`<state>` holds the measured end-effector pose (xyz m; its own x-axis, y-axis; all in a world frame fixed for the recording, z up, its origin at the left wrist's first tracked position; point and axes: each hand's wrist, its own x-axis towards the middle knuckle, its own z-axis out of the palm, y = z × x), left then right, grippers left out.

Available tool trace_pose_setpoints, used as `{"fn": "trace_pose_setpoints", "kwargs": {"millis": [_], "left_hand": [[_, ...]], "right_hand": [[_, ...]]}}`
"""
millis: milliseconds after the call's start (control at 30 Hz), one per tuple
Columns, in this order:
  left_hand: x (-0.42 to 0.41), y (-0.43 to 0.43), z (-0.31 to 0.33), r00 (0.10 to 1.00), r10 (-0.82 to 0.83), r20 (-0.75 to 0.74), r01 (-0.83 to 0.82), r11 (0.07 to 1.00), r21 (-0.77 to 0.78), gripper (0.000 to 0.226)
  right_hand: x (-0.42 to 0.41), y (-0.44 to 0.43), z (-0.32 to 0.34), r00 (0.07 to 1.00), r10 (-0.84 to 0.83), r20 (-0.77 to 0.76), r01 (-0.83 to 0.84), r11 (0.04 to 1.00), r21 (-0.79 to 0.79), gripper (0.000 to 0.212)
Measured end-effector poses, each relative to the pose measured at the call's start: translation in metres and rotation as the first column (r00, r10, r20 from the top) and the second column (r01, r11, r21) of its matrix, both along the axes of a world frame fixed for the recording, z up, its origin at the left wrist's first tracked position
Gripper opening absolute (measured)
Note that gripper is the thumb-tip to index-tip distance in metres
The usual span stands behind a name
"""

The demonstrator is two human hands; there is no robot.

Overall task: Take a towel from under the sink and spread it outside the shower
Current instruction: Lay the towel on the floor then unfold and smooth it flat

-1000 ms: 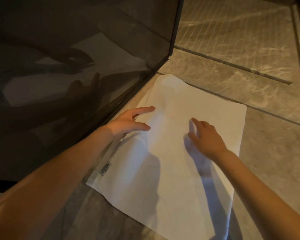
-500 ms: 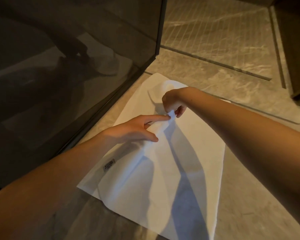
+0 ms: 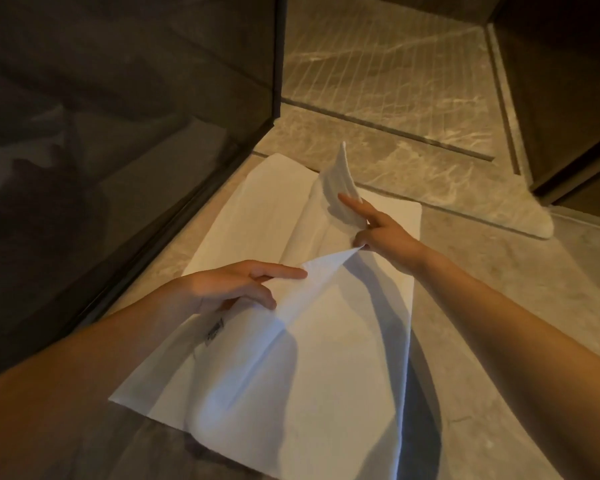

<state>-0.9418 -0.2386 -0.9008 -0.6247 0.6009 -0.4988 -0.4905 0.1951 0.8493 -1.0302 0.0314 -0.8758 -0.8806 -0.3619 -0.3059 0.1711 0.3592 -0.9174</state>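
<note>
Beige marbled stone floor (image 3: 499, 289), polished, grout lines. Dark tinted glass shower panel (image 3: 118, 133), black frame, left side. White rectangular terry towel (image 3: 326, 375) lies on floor just beside panel base, long axis parallel to panel and running away from viewer; top layer partly raised, far corner curled upward. Left hand (image 3: 229, 289) pinches raised fold between straight forefinger and thumb. Right hand (image 3: 385, 233) pinches same fold farther along, forefinger extended against curled corner. Small sewn tag (image 3: 215, 330) at left edge, writing unreadable.
</note>
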Motion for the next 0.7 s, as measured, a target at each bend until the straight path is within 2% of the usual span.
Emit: {"fn": "trace_pose_setpoints", "kwargs": {"millis": [167,267,400,467,567,700], "left_hand": [[0.004,0.034,0.006,0.998,0.022,0.054,-0.028,0.994,0.108,0.059],[0.002,0.058,0.011,0.995,-0.052,0.08,0.035,0.981,0.192,0.061],[-0.003,0.09,0.015,0.992,-0.123,0.041,0.115,0.982,0.147,0.069],[-0.008,0.128,0.02,0.98,-0.193,0.051,0.183,0.972,0.148,0.073],[-0.011,0.151,0.025,0.982,-0.167,0.087,0.148,0.97,0.194,0.074],[-0.012,0.199,0.027,0.969,-0.221,0.108,0.189,0.95,0.247,0.077]], "right_hand": [[0.012,0.035,0.013,0.995,-0.099,-0.005,0.098,0.988,-0.12,0.091],[0.017,0.064,0.025,0.991,-0.133,-0.017,0.13,0.985,-0.111,0.09],[0.024,0.097,0.037,0.981,-0.195,0.008,0.195,0.978,-0.081,0.085],[0.034,0.133,0.047,0.959,-0.282,0.007,0.282,0.958,-0.051,0.082],[0.038,0.151,0.057,0.953,-0.303,-0.003,0.303,0.953,-0.012,0.08],[0.051,0.193,0.067,0.931,-0.364,-0.013,0.364,0.931,0.025,0.076]]}}
